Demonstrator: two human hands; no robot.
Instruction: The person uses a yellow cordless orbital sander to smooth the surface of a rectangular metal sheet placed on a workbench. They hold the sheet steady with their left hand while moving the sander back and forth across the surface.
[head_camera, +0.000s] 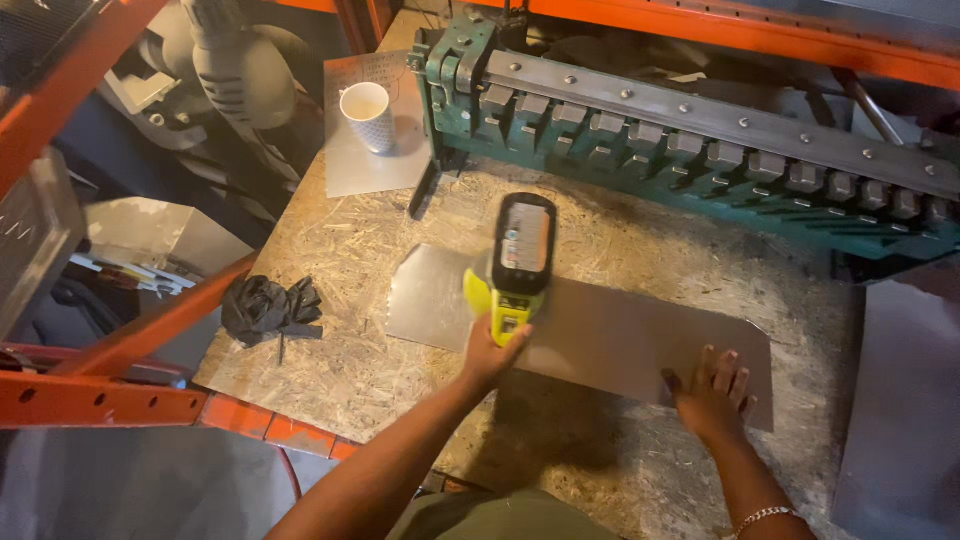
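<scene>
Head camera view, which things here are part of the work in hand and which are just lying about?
In use:
left hand gripping the yellow power tool
right hand flat on the metal sheet

Lying about:
white cup
black gloves
green bending machine

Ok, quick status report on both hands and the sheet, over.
Left hand gripping yellow power tool, tool over metal sheet. Right hand flat on sheet's near right corner. Black gloves lie left, apart from sheet.
</scene>
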